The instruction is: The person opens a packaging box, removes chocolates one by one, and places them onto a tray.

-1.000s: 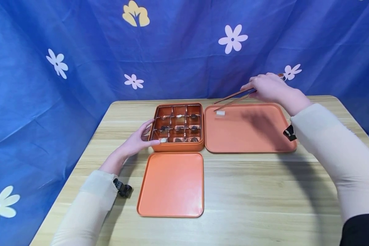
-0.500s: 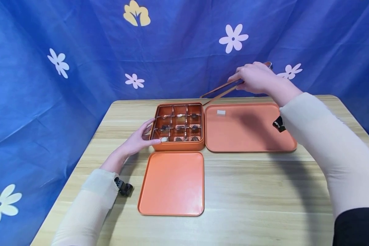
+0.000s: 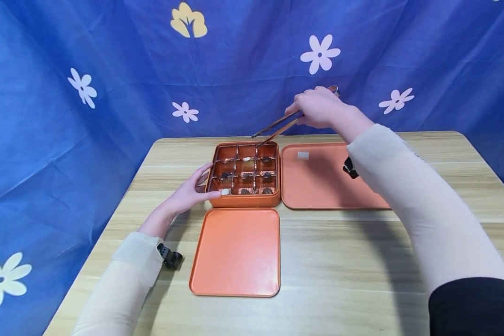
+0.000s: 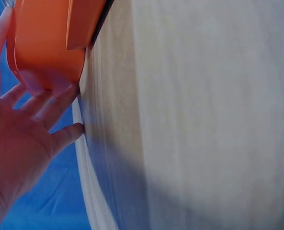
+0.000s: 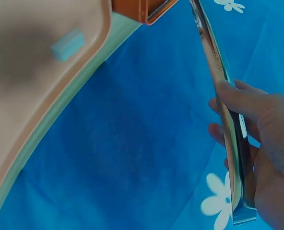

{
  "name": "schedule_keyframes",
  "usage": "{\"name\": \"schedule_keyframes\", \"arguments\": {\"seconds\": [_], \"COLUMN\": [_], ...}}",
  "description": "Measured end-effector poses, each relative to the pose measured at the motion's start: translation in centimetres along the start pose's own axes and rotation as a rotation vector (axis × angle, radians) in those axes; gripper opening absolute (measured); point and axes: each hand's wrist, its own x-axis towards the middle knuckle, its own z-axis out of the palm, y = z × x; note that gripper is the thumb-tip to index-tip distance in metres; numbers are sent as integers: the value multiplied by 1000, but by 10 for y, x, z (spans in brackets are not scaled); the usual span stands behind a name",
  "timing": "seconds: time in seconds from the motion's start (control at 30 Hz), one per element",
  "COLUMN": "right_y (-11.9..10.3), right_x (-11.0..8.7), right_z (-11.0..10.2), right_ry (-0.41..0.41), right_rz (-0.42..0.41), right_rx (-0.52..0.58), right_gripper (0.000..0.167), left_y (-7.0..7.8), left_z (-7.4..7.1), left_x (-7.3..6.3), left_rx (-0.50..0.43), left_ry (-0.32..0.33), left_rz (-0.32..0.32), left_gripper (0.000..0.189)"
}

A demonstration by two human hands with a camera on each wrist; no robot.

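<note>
An orange square box [image 3: 245, 200] holds a divided insert with small dark and pale pieces, perhaps chocolates, in several compartments. My left hand [image 3: 187, 190] rests against its left side, fingers spread and fairly straight, thumb at the front corner; the left wrist view shows the fingertips touching the box wall. Over the box's back right part, my right hand [image 3: 321, 108] grips a pair of metal tongs [image 5: 227, 110]. Their tips stand apart, above the rear compartments, with nothing visible between them. A small white block [image 3: 303, 155] lies on the larger tray [image 3: 319, 186], right of the box.
In front of the box lies a square orange lid or shallow tray [image 3: 236, 252]. The wooden table [image 3: 340, 270] ends behind the box at a blue flowered curtain [image 3: 243, 60]. The larger tray's left edge stands close beside the box.
My right hand has carried the tongs leftward, from above the white block to over the box's back right. The block stays on the tray. My left hand keeps its place.
</note>
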Motion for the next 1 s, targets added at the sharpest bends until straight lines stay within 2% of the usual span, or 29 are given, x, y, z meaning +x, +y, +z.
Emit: {"name": "schedule_keyframes", "arguments": {"seconds": [0.43,0.63,1.0], "right_y": [-40,-52,-59], "right_x": [43,51,61], "right_z": [-4,-5,3], "right_ry": [-112,-160,-189], "right_rz": [-62,-52,-39], "right_rx": [-73,-112,-77], "right_gripper": [35,36,26], "left_y": [0,1,-3], "left_z": [1,2,3], "left_x": [-2,-2,0], "left_rx": [-34,-21,-59], "left_ry": [4,0,6], "left_rz": [-7,-4,35], "left_gripper": [93,94,94]}}
